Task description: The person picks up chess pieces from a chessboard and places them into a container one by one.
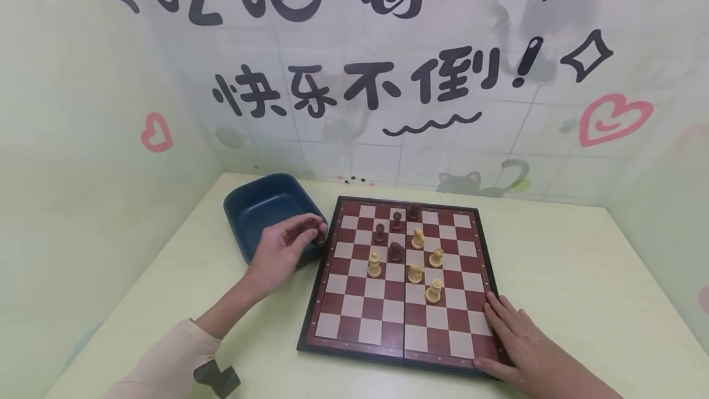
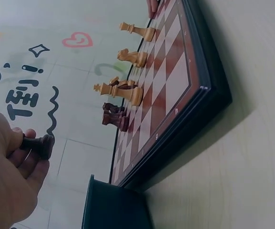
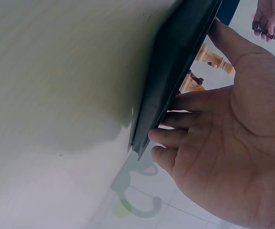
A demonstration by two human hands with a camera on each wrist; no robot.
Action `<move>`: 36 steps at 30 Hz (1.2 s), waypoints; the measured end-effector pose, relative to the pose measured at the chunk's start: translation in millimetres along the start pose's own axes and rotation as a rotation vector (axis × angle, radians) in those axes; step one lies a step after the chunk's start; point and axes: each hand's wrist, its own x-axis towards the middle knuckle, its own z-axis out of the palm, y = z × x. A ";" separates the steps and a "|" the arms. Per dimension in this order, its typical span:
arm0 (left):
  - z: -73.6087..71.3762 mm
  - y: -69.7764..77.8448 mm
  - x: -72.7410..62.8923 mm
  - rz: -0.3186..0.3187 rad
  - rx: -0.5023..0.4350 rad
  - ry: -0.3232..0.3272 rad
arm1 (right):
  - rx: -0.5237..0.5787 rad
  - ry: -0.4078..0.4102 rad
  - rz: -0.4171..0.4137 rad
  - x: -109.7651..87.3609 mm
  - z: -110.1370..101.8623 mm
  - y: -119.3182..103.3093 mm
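Observation:
My left hand pinches a dark chess piece between thumb and fingers, raised over the right side of the blue bin. On the chessboard, several dark pieces stand toward the back, among them a dark piece near the left. Cream pieces stand around the middle: a king, a knight and others, including one piece closest to the front. My right hand rests against the board's front right edge, its fingers extended along the rim, as the right wrist view also shows.
The bin stands close beside the board's back left side. Pale table surrounds both. Behind the table hangs a white printed backdrop with large black characters and pink hearts.

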 end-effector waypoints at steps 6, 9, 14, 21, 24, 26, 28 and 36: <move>-4.0 -1.9 1.9 0.019 -0.031 0.013 | -0.026 -0.027 0.020 0.7 -1.5 -1.9; -5.5 -3.3 2.4 0.015 -0.025 0.027 | -0.005 -0.020 0.023 0.1 -1.3 -1.3; -10.7 -4.5 4.5 0.027 -0.005 0.043 | -0.018 -0.007 0.018 -0.6 -0.4 -1.4; -19.2 -1.8 9.1 0.055 0.016 0.066 | -0.030 -0.019 0.018 -0.7 -2.3 -3.2; -22.7 -3.3 11.3 0.061 0.026 0.077 | -0.027 -0.026 0.027 -0.2 -3.0 -3.7; -24.9 -5.4 12.4 0.059 0.040 0.085 | -0.028 -0.027 0.031 -0.2 -3.2 -3.9; -26.9 -7.4 13.4 0.054 0.044 0.089 | -0.026 -0.022 0.030 -0.5 -3.2 -4.0; -34.5 -10.9 15.6 -0.002 0.019 0.125 | -0.002 0.013 0.012 -1.7 0.4 -2.0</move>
